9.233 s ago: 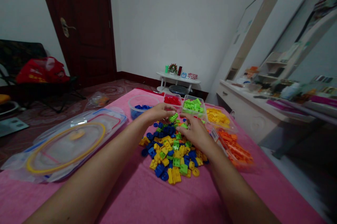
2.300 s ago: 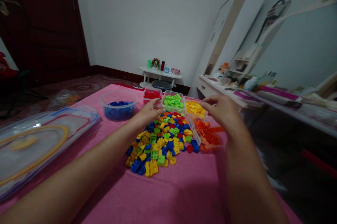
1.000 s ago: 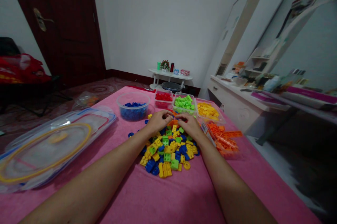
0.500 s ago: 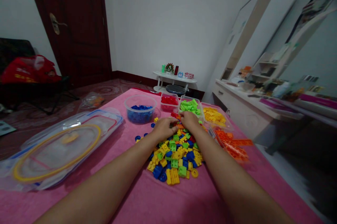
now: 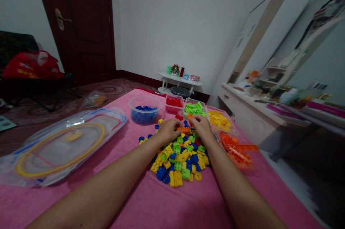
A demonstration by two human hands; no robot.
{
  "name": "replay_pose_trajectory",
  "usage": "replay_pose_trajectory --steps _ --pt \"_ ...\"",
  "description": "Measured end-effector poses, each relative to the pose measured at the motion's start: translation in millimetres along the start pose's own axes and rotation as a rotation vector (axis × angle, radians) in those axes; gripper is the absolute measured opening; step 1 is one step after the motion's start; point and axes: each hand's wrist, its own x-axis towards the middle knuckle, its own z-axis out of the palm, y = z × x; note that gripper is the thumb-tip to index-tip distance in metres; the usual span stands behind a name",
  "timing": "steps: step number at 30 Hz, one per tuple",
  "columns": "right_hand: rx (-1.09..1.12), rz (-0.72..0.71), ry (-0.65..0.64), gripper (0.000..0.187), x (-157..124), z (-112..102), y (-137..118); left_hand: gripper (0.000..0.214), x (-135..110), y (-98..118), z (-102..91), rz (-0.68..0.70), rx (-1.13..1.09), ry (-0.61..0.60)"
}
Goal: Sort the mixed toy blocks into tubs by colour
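Beyond the middle of a loose pile of building blocks, in yellow, blue, green and some red, both my hands work close together. My left hand has its fingers curled at the left end of a long orange block. My right hand is bent over the pile's far right, a small orange block at its fingertips. The fingers partly hide both pieces. A small red block lies on the cloth just beyond the hands.
Behind the pile stand a round tub of blue blocks and boxes of red, green and yellow blocks. Orange blocks fill a container at right. Clear lids are stacked at left on the pink cloth.
My right hand has shifted slightly right, away from my left, with a small orange block now showing at its fingertips. The long orange block between the hands shows more. The view has shifted slightly.
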Motion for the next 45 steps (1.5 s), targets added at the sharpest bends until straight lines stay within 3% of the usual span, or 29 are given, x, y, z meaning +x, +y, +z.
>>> replay_pose_trajectory --steps 3,7,12,17,21,24,28,31,37,43,45 --pt "0.261 -0.003 -0.094 0.024 -15 -7 -4 0.021 0 3 -2.6 0.021 -0.069 0.087" --pt "0.442 -0.025 -0.233 0.02 -30 -9 -15 0.025 2 11 -10.0 0.101 -0.157 0.204" --pt "0.427 -0.084 -0.155 0.026 -33 -19 -27 0.039 5 24 -16.2 0.165 -0.308 0.259" --pt "0.226 -0.148 0.093 0.027 -26 -66 -24 0.04 5 27 -13.4 0.155 -0.347 0.238" --pt "-0.162 -0.208 0.213 0.025 -29 -115 -9 0.035 4 20 -7.6 0.123 -0.31 0.208" --pt "-0.45 -0.15 0.107 0.026 -39 -142 5 0.034 3 15 -4.2 0.12 -0.269 0.191" --pt "-0.601 -0.031 -0.065 0.027 -48 -164 26 0.035 2 11 -1.6 0.128 -0.217 0.177" --pt "-0.745 0.03 -0.077 0.028 -50 -177 39 0.034 1 12 -1.4 0.136 -0.201 0.161" --pt "-0.991 0.103 -0.283 0.03 -54 -186 45 0.032 0 13 -0.8 0.125 -0.164 0.136" --pt "-0.968 0.156 -0.112 0.034 -47 -189 41 0.03 0 11 0.8 0.194 -0.129 0.124" --pt "-0.944 0.153 -0.11 0.036 -51 -187 34 0.03 0 10 1.0 0.203 -0.12 0.125"
